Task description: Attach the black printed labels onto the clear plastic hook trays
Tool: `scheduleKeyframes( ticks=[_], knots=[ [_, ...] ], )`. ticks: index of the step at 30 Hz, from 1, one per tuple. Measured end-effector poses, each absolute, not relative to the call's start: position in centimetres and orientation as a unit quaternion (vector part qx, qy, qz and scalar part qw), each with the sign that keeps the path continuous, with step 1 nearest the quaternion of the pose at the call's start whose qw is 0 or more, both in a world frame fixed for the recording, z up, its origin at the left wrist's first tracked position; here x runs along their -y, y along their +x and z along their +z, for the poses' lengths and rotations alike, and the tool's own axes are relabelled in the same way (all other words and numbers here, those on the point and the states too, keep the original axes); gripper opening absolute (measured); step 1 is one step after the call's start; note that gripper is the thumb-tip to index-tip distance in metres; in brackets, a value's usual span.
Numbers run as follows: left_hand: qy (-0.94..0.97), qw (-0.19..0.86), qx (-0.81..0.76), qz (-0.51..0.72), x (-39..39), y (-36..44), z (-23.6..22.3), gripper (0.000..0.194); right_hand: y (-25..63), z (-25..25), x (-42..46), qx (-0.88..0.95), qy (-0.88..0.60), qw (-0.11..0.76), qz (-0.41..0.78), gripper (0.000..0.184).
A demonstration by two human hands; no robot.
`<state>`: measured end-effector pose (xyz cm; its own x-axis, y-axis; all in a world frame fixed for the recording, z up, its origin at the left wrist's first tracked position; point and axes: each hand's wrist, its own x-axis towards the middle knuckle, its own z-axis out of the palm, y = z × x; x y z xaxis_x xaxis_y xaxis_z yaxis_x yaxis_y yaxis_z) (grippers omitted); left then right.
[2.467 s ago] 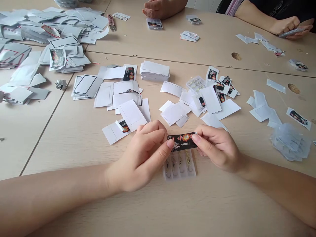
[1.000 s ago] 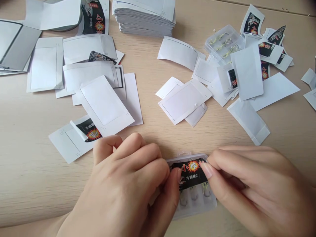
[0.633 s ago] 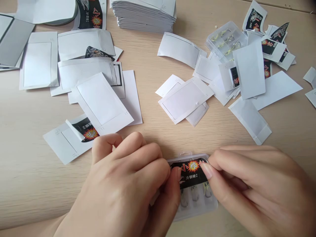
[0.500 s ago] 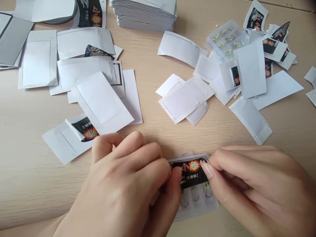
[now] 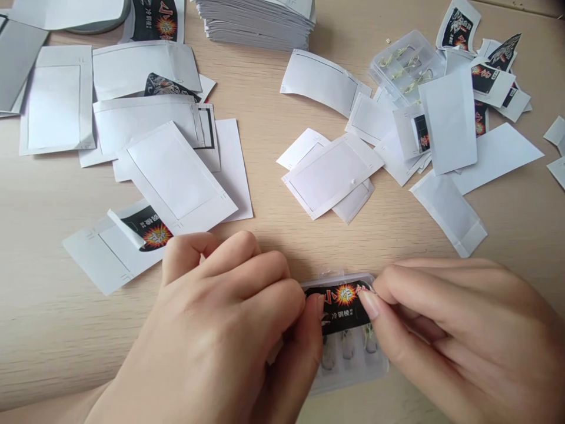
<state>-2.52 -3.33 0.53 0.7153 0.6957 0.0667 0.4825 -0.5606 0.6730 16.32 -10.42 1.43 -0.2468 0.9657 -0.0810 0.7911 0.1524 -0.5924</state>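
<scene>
A black sticker [image 5: 345,311] with red and white lettering lies over the upper part of a clear plastic box [image 5: 353,368]. Fish hooks [image 5: 348,344] show through the box's compartments. My left hand [image 5: 229,318] is closed, its thumb and fingers pinching the sticker's left end. At the other end, my right hand [image 5: 441,330] pinches the sticker's right corner between thumb and forefinger. The sticker's left end is partly hidden behind my left thumb. Whether the sticker is pressed flat on the lid I cannot tell.
White backing papers [image 5: 333,176] are scattered across the wooden table. A thick stack of sheets [image 5: 258,26] stands at the back. Another box of hooks [image 5: 408,65] sits at the back right among papers. A partly peeled sticker [image 5: 150,227] lies by my left hand.
Both hands keep their hold on the sticker and have barely moved. The view has shifted slightly, so the papers at left appear a little further left and higher.
</scene>
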Motion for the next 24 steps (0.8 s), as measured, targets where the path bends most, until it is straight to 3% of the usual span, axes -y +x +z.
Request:
scheduleKeyframes(
  ticks=[12,22,24],
  knots=[
    [0.874,0.327,-0.327,0.147,2.97,-2.80,0.51,0.034,16.40,1.40,10.47,0.736,-0.597,0.168,0.270,0.030],
    [0.911,0.252,-0.292,0.146,2.87,-3.23,0.25,0.035,16.91,1.46,10.92,0.745,-0.607,0.143,0.239,0.035],
    [0.921,0.234,-0.273,0.151,2.78,-3.55,0.06,0.036,17.17,1.50,10.98,0.737,-0.615,0.153,0.236,0.024]
  ],
)
